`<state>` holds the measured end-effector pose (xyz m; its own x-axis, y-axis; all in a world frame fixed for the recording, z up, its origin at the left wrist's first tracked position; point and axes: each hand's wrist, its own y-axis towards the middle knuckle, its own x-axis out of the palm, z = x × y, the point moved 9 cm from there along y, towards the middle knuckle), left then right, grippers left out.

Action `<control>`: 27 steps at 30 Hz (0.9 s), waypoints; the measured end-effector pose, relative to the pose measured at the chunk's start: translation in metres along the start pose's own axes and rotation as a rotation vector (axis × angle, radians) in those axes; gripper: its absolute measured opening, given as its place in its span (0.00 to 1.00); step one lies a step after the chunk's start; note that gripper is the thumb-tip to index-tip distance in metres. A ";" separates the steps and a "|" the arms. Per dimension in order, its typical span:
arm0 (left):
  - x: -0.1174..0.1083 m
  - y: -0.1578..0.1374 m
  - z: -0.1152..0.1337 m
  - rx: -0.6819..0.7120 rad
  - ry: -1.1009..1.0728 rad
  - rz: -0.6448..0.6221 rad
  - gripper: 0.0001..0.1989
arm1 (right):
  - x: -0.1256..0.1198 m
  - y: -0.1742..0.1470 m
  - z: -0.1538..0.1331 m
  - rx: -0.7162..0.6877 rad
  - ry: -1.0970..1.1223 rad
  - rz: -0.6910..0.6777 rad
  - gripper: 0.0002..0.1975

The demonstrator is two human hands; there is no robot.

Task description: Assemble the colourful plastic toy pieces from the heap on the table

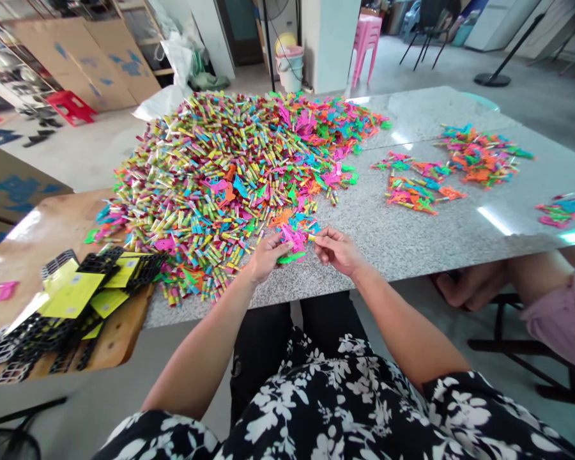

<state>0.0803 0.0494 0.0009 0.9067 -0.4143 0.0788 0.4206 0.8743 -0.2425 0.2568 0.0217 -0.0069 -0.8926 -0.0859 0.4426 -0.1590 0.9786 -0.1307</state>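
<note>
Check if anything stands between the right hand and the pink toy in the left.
Only the yellow tube held by the right hand sits between that hand and the pink toy in the left hand. Nothing else visibly blocks that gap; the pile lies beyond and to the left.

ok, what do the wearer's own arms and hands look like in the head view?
Left hand and right hand: no gloves. Forearms uncovered, no watch or bracelet visible. Sleeves: loose, black with white floral print, matching the top.
</note>
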 end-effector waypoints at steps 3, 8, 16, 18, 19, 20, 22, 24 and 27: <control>0.005 0.000 0.002 -0.017 -0.053 -0.031 0.25 | 0.001 -0.004 0.001 0.051 0.054 -0.019 0.21; 0.006 0.001 0.004 -0.011 -0.014 -0.016 0.23 | -0.001 -0.009 0.006 0.045 0.049 0.011 0.22; 0.008 0.002 -0.007 0.042 -0.054 0.046 0.24 | -0.003 -0.019 -0.002 -0.171 -0.301 0.077 0.20; 0.011 0.002 -0.011 0.016 -0.067 0.053 0.24 | -0.006 -0.020 0.003 -0.127 -0.276 0.066 0.22; 0.012 0.002 -0.013 -0.010 -0.054 0.052 0.23 | -0.009 -0.020 0.005 -0.099 -0.258 0.070 0.22; 0.014 0.003 -0.016 -0.038 -0.032 0.046 0.23 | -0.014 -0.019 0.006 -0.073 -0.239 0.079 0.22; 0.018 0.005 -0.022 -0.088 0.018 0.013 0.20 | -0.027 -0.016 0.003 -0.048 -0.192 0.122 0.21; 0.017 0.009 -0.026 -0.101 0.052 0.010 0.16 | -0.042 -0.011 -0.005 -0.072 -0.145 0.192 0.19; 0.010 0.015 -0.033 -0.094 0.055 0.062 0.11 | -0.065 0.001 -0.019 -0.135 -0.061 0.326 0.19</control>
<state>0.0948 0.0501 -0.0342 0.9266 -0.3759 0.0080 0.3566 0.8719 -0.3355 0.3232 0.0320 -0.0191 -0.9115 0.2281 0.3424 0.1919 0.9719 -0.1365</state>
